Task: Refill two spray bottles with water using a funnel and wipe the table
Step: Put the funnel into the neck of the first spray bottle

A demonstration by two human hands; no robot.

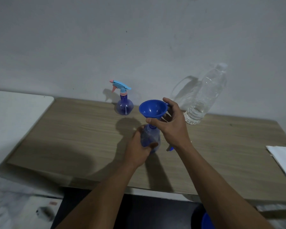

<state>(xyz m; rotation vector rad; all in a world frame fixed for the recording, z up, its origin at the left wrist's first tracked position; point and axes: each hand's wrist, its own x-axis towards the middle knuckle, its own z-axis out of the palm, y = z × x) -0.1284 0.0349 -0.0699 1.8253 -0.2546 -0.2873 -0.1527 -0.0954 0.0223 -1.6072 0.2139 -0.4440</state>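
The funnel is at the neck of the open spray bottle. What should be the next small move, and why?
Probably seat the funnel straight in the neck and release it: the right hand grips its rim, the left hand holds the open spray bottle, and the water bottle stands untouched.

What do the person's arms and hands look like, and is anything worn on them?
The left forearm and the right forearm are bare as far as the picture reaches; no sleeve shows. The left hand and the right hand wear no gloves. No ring, watch or bracelet shows on the parts in view, and no markings either.
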